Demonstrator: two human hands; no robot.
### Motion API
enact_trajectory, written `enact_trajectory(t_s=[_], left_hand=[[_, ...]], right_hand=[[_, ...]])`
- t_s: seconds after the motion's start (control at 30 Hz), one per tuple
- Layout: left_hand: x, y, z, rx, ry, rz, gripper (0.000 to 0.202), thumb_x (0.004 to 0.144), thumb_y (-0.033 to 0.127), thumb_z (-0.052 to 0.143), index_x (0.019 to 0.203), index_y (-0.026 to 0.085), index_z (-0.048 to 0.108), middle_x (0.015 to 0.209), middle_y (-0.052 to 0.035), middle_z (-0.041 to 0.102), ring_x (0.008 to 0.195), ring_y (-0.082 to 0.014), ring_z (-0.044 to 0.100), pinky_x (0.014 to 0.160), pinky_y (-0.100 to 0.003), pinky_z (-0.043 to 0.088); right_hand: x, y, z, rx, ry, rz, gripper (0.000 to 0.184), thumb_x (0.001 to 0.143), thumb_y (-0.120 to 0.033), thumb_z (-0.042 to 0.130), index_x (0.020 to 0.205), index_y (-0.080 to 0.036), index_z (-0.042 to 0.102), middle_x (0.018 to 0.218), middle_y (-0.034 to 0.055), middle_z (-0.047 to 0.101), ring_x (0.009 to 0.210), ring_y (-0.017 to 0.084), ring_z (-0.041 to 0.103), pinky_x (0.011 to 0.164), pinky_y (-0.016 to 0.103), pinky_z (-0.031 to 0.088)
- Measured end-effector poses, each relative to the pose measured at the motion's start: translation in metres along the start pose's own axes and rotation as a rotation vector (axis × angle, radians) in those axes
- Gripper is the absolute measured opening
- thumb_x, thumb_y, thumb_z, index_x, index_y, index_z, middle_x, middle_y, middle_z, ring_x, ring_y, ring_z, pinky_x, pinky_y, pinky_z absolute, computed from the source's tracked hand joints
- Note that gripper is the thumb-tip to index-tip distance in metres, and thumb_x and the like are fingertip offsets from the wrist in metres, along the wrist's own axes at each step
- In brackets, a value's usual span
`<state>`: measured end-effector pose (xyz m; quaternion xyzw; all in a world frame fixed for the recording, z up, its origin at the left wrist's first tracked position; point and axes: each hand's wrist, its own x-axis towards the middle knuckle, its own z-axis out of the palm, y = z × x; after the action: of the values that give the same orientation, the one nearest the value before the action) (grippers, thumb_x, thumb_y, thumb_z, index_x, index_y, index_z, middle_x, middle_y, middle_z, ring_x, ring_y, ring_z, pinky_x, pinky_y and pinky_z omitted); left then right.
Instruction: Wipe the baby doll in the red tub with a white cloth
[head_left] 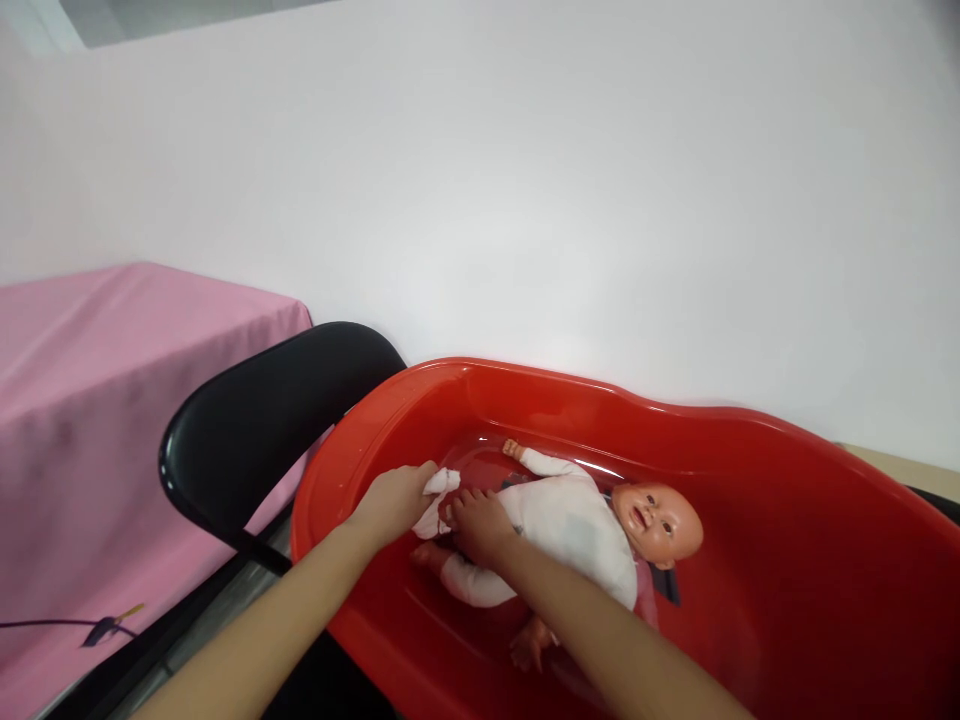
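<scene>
Filling the lower right of the view, a red plastic tub (750, 440) holds a baby doll (577, 530) in white clothes, lying on its back with its head toward the right. Left of the tub stands a black chair (255, 420), and beyond that a pink cloth (112, 380) drapes a tabletop. The left hand (394, 500) is closed around a small white cloth (442, 485) at the doll's legs. The right hand (480, 525) rests fingers-curled on the doll's lower body, just beside the cloth.
</scene>
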<state>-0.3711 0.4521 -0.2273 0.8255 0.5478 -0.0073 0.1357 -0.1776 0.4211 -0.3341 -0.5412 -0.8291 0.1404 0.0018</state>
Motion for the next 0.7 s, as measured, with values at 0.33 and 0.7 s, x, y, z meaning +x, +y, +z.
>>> enact_trajectory(t_s=[0.33,0.7], left_hand=[[-0.005,-0.002,0.001,-0.079,0.018,-0.017,0.034,0.116,0.052,0.054,0.103,0.024,0.069,0.1,-0.01,0.085,0.093,-0.0308,0.082,0.068,-0.038,0.029],[-0.009,0.016,-0.017,-0.129,-0.023,-0.045,0.029,0.114,0.046,0.054,0.096,0.026,0.061,0.097,-0.0084,0.082,0.087,-0.0281,0.077,0.069,-0.034,0.031]], right_hand=[[-0.002,0.054,-0.036,0.136,0.158,0.277,0.031,0.112,-0.028,0.064,0.14,-0.02,0.074,0.155,0.0174,0.072,0.143,0.034,0.066,0.118,0.046,0.051],[-0.019,0.137,-0.059,0.122,0.031,0.65,0.063,0.106,-0.049,0.076,0.16,-0.019,0.065,0.16,0.0264,0.064,0.149,0.044,0.059,0.122,0.06,0.043]])
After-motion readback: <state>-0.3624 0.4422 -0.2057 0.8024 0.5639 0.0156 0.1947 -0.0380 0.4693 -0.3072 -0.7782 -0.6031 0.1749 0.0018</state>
